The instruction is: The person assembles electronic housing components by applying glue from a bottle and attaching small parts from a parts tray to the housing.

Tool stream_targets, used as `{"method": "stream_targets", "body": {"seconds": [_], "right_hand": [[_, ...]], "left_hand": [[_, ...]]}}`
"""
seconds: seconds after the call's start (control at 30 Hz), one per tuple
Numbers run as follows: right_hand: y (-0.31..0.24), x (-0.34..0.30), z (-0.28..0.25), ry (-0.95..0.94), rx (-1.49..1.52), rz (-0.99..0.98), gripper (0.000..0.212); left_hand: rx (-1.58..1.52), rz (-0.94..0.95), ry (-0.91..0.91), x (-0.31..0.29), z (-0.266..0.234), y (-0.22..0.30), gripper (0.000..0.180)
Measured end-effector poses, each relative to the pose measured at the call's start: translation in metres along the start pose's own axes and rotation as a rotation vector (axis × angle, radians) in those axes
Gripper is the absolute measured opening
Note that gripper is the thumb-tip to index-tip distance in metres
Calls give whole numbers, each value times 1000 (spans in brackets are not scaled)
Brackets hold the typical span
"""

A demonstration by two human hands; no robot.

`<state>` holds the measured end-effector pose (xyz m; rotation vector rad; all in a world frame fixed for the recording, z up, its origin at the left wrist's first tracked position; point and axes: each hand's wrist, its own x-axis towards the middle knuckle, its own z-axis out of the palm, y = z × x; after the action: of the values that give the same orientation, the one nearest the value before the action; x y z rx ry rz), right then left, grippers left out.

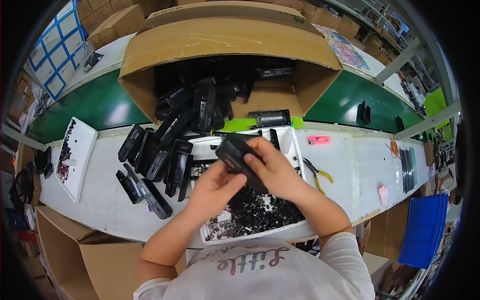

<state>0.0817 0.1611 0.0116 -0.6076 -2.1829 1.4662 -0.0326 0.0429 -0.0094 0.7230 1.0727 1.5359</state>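
Note:
A long black plastic housing (234, 151) is held tilted between both hands, above a white tray. My left hand (216, 189) closes on its lower left side, with thumb and fingers against the casing. My right hand (276, 171) grips the upper right side, its thumb pressed on the near face. Beneath them, the tray holds many small black parts (257, 215), partly covered by my hands. Several similar black housings (159, 162) lie piled to the left of the tray. Another housing (272, 118) rests at the tray's far edge.
A large open cardboard box (230, 42) on its side holds more black housings. Yellow-handled pliers (320, 177) and a pink lighter (319, 140) lie right of the tray. A white tray (82, 165) with small parts stands left. A green conveyor belt (345, 102) runs behind.

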Motion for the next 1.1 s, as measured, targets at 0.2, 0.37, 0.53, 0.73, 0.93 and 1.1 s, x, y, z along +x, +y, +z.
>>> {"method": "stream_targets", "body": {"seconds": [0.2,0.37,0.53,0.73,0.93,1.1], "right_hand": [[-19,-17,-8,-168,-290,-38,21],[-32,-27,-10,-236,-376,-51,28],[-18,-41,-20,-426,-740,-125,20],[8,-63,2,-461,-768,-204,17],[4,-54,-10,-419,-667,-198,17],[-5,-44,-21,-190,-308,-139,25]], "left_hand": [[-254,5,-12,-21,-8,-9,45],[-247,42,-14,-34,-8,-16,43],[-569,228,56,-39,-32,-25,41],[-507,202,44,-41,-32,-38,49],[-530,165,-15,-40,-30,-34,51],[-528,190,45,-39,-21,-25,66]]}}
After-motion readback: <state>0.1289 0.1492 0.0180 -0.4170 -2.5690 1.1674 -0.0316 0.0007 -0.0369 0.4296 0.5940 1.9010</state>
